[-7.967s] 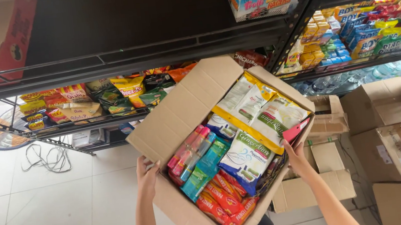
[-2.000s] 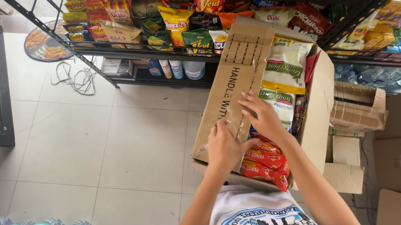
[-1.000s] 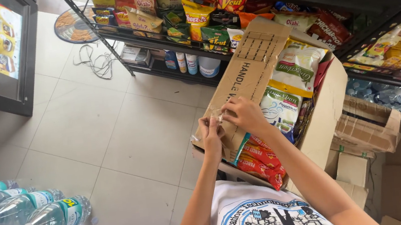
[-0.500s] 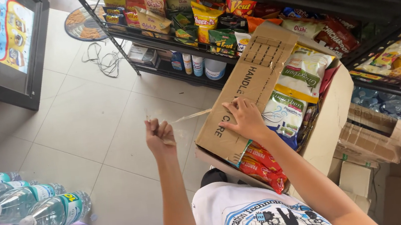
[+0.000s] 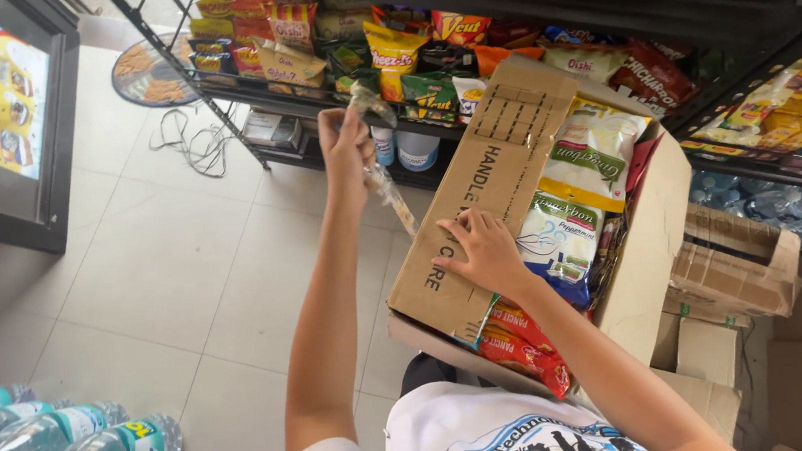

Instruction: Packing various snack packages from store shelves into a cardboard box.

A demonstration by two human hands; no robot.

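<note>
A strip of clear tape (image 5: pixel 386 182) is pinched in the raised left hand (image 5: pixel 344 141) at upper centre, trailing down-right toward the box flap (image 5: pixel 488 195), where the right hand (image 5: pixel 485 256) is pressed flat, fingers spread.

- I see my left hand (image 5: pixel 345 141) near the upper middle of the frame, bare, no glove, ring or watch
- My right hand (image 5: pixel 481 254) at centre is bare too
- Both forearms are uncovered
- At the bottom edge I wear a white short-sleeved T-shirt (image 5: pixel 466 445) with a blue and black round print
</note>
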